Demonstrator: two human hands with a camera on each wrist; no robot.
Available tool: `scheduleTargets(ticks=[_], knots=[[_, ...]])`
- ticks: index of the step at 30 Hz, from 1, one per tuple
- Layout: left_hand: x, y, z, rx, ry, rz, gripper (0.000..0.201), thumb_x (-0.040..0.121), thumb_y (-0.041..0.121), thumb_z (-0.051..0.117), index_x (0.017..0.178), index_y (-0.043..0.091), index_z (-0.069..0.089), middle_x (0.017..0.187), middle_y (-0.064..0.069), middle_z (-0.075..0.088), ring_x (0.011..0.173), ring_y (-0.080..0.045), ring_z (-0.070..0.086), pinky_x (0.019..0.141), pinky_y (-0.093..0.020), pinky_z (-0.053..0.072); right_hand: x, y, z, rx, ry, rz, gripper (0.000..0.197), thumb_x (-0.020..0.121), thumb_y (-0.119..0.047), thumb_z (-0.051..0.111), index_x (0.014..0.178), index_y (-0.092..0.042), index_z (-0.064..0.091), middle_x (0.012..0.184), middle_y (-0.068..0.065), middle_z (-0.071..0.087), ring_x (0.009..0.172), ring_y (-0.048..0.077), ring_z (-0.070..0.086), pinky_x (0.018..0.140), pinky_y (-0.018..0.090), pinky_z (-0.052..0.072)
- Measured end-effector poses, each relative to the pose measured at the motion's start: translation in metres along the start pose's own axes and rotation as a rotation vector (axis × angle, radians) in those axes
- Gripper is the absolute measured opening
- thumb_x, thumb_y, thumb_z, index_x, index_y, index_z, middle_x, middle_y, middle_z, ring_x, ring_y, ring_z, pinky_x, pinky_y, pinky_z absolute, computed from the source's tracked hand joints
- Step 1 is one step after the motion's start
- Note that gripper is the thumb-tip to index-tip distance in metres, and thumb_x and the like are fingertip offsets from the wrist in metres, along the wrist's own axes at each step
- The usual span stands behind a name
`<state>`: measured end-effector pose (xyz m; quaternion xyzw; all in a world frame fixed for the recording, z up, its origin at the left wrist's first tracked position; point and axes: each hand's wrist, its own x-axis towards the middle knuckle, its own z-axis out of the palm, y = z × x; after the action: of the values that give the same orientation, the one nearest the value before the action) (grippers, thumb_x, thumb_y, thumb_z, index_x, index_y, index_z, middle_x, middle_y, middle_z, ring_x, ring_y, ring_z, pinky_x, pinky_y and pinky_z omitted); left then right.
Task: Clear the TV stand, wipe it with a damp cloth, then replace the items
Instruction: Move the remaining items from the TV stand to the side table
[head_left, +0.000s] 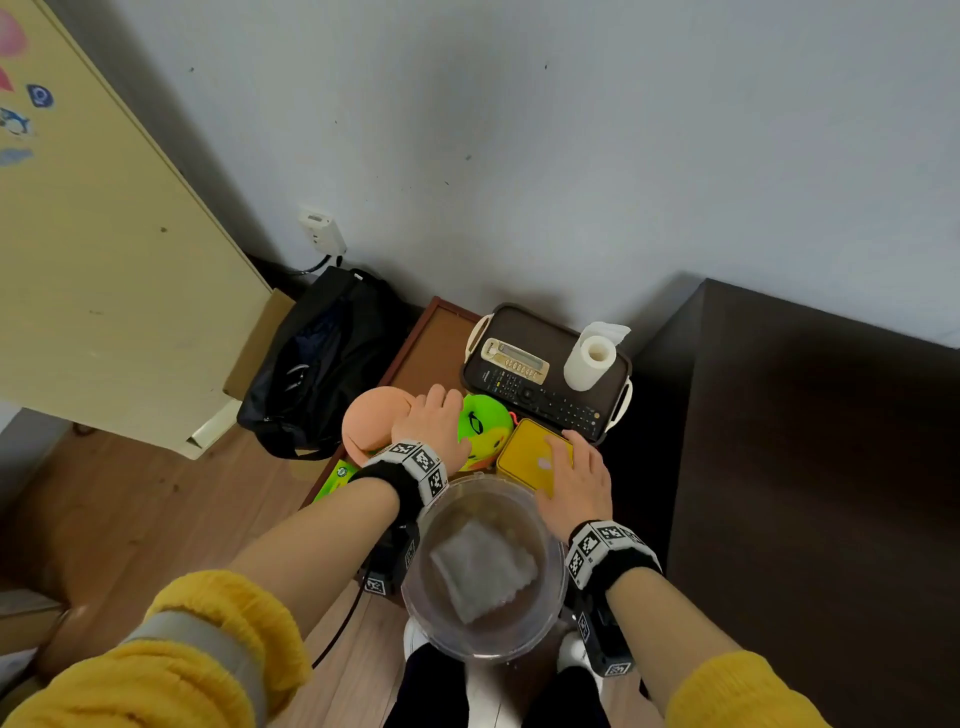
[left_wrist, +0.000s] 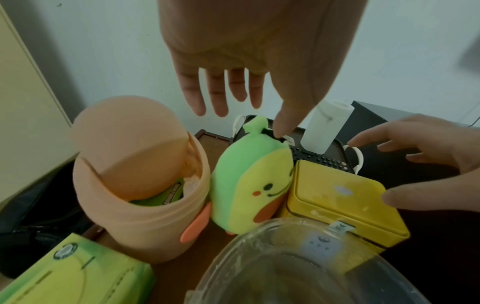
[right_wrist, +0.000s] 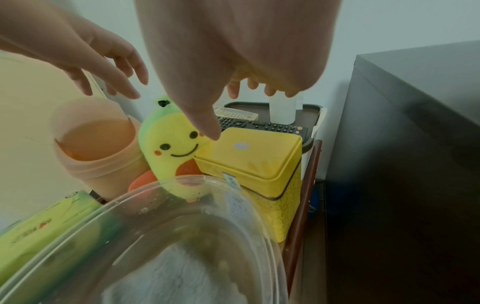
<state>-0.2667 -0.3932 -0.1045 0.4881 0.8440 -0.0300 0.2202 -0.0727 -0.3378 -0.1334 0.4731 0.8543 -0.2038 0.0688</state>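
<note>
Both hands reach over a small brown stand (head_left: 423, 358) crowded with things. The left hand (head_left: 434, 423) hovers with its grip spread, fingers (left_wrist: 193, 96) straight and apart, above the gap between a peach lidded bin (left_wrist: 135, 185) and a green-and-yellow plush toy (left_wrist: 255, 181); in the left wrist view the thumb tip lies near the toy's top knob, but whether it touches cannot be told. The right hand (head_left: 576, 488) is also spread and loose, holding nothing, its palm over the lid of a yellow tin box (right_wrist: 259, 162), with the fingertips toward the far edge of the lid. From the right wrist view the thumb points down close to the box's near left corner, just beside the toy's face.

The toy stands upright, wedged between the bin on its left and the box on its right, touching both. Behind them sits a dark tray (head_left: 540, 325) with pale handles, carrying a black remote (head_left: 545, 402), a cream remote (head_left: 514, 358) and an upright roll of white paper (head_left: 589, 361). A green packet (left_wrist: 72, 273) lies at the near left edge of the surface. Nearest the person is a clear plastic basin (head_left: 545, 623) with a grey folded cloth (head_left: 483, 569) in it, lying between the two wrists, well apart from either grip.
</note>
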Motion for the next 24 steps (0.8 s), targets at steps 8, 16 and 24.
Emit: scheduleTargets(ticks=[8, 16, 24], knots=[[-0.042, -0.008, 0.043, -0.099, -0.046, -0.065, 0.029, 0.086, 0.032, 0.052, 0.108, 0.014, 0.047, 0.129, -0.008, 0.042, 0.107, -0.032, 0.052, 0.075, -0.039, 0.045, -0.060, -0.006, 0.038, -0.042, -0.275, -0.044, 0.059, 0.088, -0.027, 0.054, 0.141, -0.031, 0.030, 0.149, 0.001, 0.022, 0.136, 0.025, 0.022, 0.109, 0.038, 0.025], [-0.085, -0.007, 0.093, -0.281, -0.243, -0.098, 0.030, 0.091, 0.031, 0.049, 0.112, 0.013, 0.060, 0.121, -0.013, 0.060, 0.113, -0.032, 0.056, 0.090, -0.033, 0.044, -0.095, 0.005, 0.074, 0.212, -0.498, 0.116, 0.058, 0.092, -0.025, 0.051, 0.145, -0.027, 0.026, 0.140, 0.005, 0.047, 0.123, 0.026, 0.050, 0.099, 0.039, 0.045], [-0.113, -0.023, 0.138, -0.350, -0.365, -0.089, 0.032, 0.094, 0.024, 0.045, 0.118, 0.019, 0.066, 0.122, -0.007, 0.064, 0.113, -0.027, 0.058, 0.096, -0.033, 0.048, -0.087, -0.001, 0.104, 0.104, -0.558, 0.030, 0.060, 0.093, -0.028, 0.047, 0.148, -0.032, 0.023, 0.148, 0.005, 0.038, 0.131, 0.027, 0.043, 0.103, 0.045, 0.041]])
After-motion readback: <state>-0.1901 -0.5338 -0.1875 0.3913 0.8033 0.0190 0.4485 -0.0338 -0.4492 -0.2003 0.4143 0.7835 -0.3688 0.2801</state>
